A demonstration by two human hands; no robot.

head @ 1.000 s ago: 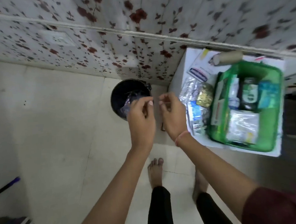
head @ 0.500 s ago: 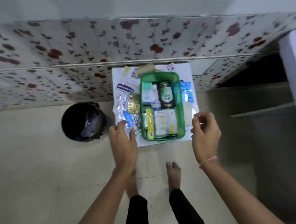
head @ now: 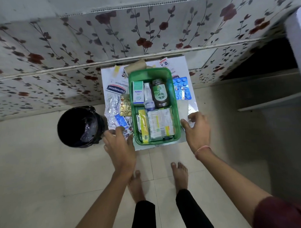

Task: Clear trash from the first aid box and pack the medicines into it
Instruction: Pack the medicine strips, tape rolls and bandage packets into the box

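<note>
Green first aid box (head: 175, 102) is sitting in the middle of a small white table (head: 192, 103) standing against the floral wall (head: 142, 32), already holding an Optibex carton (head: 138, 94), a Dettol bottle (head: 160, 96) and a flat leaflet pack (head: 160, 123). Silver blister strips (head: 113, 108) are lying along the table's left edge, and a blue blister strip (head: 181, 88) is resting by its right edge. The left hand (head: 119, 147) is hovering over the front-left corner, fingers spread wide, gripping nothing. The right hand (head: 197, 128) is reaching over the front-right corner, fingers loosely open and empty. A black bin (head: 80, 127) is standing on the floor just beside the table's left side.
</note>
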